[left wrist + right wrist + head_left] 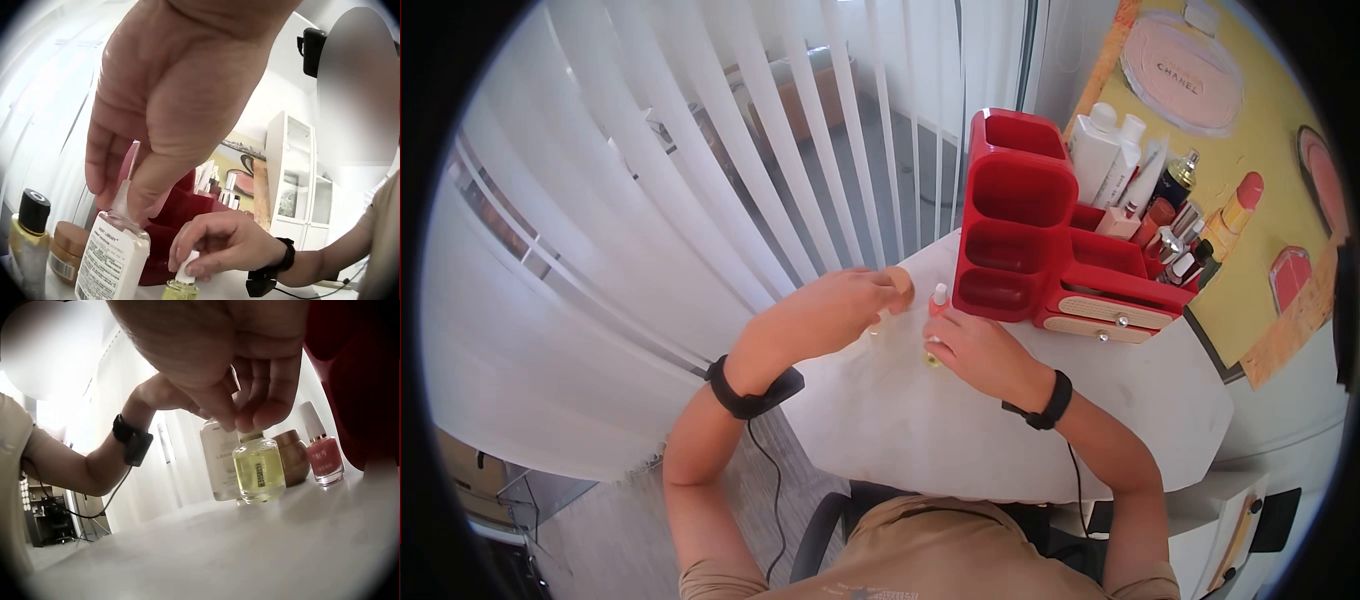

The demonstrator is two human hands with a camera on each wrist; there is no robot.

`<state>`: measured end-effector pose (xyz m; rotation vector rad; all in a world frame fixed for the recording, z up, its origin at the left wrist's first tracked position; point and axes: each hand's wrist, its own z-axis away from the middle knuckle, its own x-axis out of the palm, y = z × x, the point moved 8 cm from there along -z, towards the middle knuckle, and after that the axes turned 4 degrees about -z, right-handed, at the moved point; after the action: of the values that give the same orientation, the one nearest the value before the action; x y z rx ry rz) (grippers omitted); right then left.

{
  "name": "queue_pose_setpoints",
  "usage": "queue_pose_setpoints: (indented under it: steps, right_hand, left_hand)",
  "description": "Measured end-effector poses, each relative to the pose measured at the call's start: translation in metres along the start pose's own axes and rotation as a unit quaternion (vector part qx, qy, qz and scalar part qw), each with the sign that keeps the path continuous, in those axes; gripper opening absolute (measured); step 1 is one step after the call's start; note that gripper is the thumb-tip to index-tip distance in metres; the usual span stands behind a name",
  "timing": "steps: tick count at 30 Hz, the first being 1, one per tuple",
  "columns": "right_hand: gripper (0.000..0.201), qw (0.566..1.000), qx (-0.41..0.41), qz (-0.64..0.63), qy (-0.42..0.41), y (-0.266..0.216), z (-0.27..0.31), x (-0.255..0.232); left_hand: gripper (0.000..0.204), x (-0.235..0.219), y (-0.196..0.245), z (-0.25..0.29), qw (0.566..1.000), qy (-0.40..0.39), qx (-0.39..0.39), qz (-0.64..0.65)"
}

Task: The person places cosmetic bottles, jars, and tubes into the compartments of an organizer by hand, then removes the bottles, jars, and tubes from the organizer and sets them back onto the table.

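Note:
My left hand (pixel 825 310) reaches down over a clear bottle with a white printed label (pixel 112 256), thumb and fingers pinching its narrow top. By the thumb and fingertips, my right hand (pixel 990 355) holds the white cap (pixel 187 267) of a small glass bottle of yellow liquid (pixel 259 472), which stands on the white table (pixel 187 550). A brown jar (pixel 292 456) is just behind these two bottles. Close to the red organizer stands a coral-pink nail polish bottle (pixel 324 459) with a pale cap. A black-capped yellow bottle (pixel 32 234) shows only in the left wrist view.
The red organizer (pixel 1055 250) has several compartments and two woven-front drawers (pixel 1100 320). White bottles (pixel 1093 140) and other cosmetics fill its right side. Vertical blinds (pixel 700 200) hang along the table's left. Cables (pixel 778 490) run down from both wrists.

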<state>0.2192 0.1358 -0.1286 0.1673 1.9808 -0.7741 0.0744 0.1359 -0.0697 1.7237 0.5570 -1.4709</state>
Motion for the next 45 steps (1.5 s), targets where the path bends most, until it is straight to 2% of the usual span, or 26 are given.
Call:
queue_pose_setpoints:
  steps: [3, 7, 9, 13, 16, 18, 19, 21, 24, 25, 27, 28, 31, 33, 35, 37, 38, 40, 41, 43, 45]
  right_hand:
    - [0.018, 0.999, 0.025, -0.013, 0.04, 0.009, -0.011, 0.007]
    - [0.024, 0.996, 0.076, -0.032, 0.034, 0.016, -0.013, 0.013]
    - [0.03, 0.985, 0.126, -0.11, 0.026, 0.021, -0.011, 0.015]
    - [0.032, 0.985, 0.148, -0.088, 0.011, 0.029, -0.006, 0.025]
    - [0.029, 0.985, 0.135, -0.104, 0.025, 0.04, -0.003, 0.033]
    - [0.027, 0.994, 0.06, -0.072, 0.051, 0.03, -0.006, 0.034]
    - [0.027, 0.994, 0.063, -0.071, 0.057, 0.03, -0.004, 0.034]
    - [0.026, 0.98, 0.137, -0.137, 0.036, 0.031, -0.002, 0.038]
    - [0.028, 0.987, 0.111, -0.101, 0.06, 0.024, -0.001, 0.037]
    - [0.028, 0.986, 0.124, -0.084, 0.074, 0.022, 0.004, 0.029]
    - [0.032, 0.987, 0.125, -0.076, 0.067, 0.003, 0.01, 0.011]
    - [0.035, 0.989, 0.121, -0.052, 0.069, 0.0, 0.016, -0.002]
    - [0.03, 0.98, 0.17, -0.055, 0.093, -0.006, 0.04, -0.073]
    - [0.028, 0.964, 0.197, -0.015, 0.177, 0.0, 0.058, -0.131]
    - [0.029, 0.952, 0.178, 0.061, 0.243, 0.007, 0.076, -0.193]
    - [0.032, 0.907, 0.232, 0.08, 0.342, 0.012, 0.099, -0.248]
    - [0.032, 0.907, 0.231, 0.082, 0.342, 0.018, 0.104, -0.262]
    - [0.037, 0.871, 0.221, 0.118, 0.423, 0.028, 0.119, -0.293]
    - [0.037, 0.871, 0.219, 0.117, 0.424, 0.032, 0.117, -0.298]
    - [0.039, 0.887, 0.279, 0.041, 0.365, 0.056, 0.109, -0.292]
    - [0.038, 0.899, 0.26, 0.053, 0.347, 0.079, 0.11, -0.29]
  left_hand:
    - [0.026, 0.011, -0.013, 0.0, 0.999, -0.034, -0.027, -0.027]
    - [0.028, 0.018, -0.021, -0.002, 0.999, -0.035, -0.011, -0.013]
    - [0.03, 0.011, -0.017, 0.0, 0.999, 0.004, 0.021, 0.024]
    - [0.029, 0.01, -0.018, -0.003, 0.999, -0.004, 0.043, 0.018]
    - [0.026, 0.011, -0.018, -0.009, 0.998, -0.012, 0.068, 0.004]
    - [0.024, 0.012, -0.019, -0.012, 0.998, -0.018, 0.066, -0.01]
    - [0.024, 0.011, -0.019, -0.013, 0.997, -0.021, 0.072, -0.013]
    - [0.023, 0.01, -0.018, -0.014, 0.996, -0.032, 0.076, -0.011]
    - [0.024, 0.005, -0.016, -0.012, 0.996, -0.02, 0.081, -0.027]
    - [0.024, 0.004, -0.009, -0.012, 0.994, -0.016, 0.105, -0.029]
    - [0.021, -0.005, -0.007, -0.009, 0.997, -0.009, 0.077, -0.007]
    - [0.021, -0.011, 0.002, -0.012, 0.995, -0.002, 0.096, -0.007]
    - [0.028, -0.027, 0.016, -0.019, 0.995, 0.013, 0.069, -0.064]
    - [0.021, -0.047, 0.041, -0.027, 0.991, 0.091, 0.097, -0.019]
    - [0.019, -0.06, 0.071, -0.048, 0.986, 0.111, 0.124, -0.006]
    - [0.016, -0.071, 0.105, -0.076, 0.97, 0.16, 0.185, -0.009]
    - [0.015, -0.074, 0.12, -0.094, 0.956, 0.195, 0.218, -0.026]
    - [0.015, -0.077, 0.14, -0.14, 0.951, 0.214, 0.219, -0.036]
    - [0.016, -0.077, 0.151, -0.163, 0.95, 0.224, 0.209, -0.062]
    - [0.017, -0.069, 0.168, -0.205, 0.948, 0.228, 0.199, -0.095]
    - [0.017, -0.051, 0.179, -0.24, 0.945, 0.202, 0.193, -0.171]
